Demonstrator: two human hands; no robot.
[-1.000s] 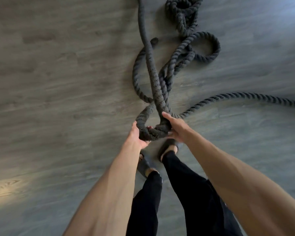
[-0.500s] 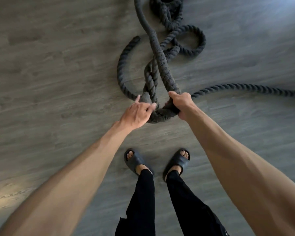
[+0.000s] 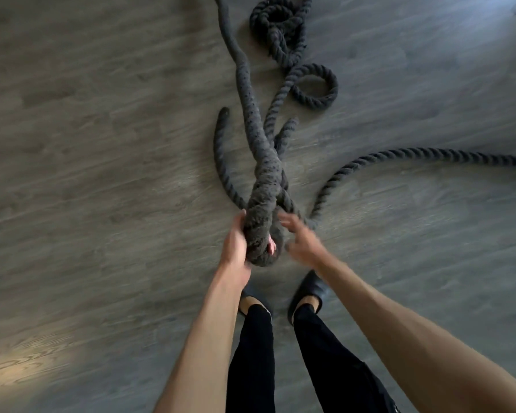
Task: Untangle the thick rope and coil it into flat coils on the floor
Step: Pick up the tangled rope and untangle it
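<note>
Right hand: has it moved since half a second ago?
Yes. The right hand has let go of the rope and drawn back toward the right slipper, open beside where the left hand grips it.

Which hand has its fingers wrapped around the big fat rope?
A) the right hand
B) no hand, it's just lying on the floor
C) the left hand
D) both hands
C: the left hand has its fingers curled round the thick bend of the rope, while the right hand is beside it with its fingers spread, gripping nothing.
</note>
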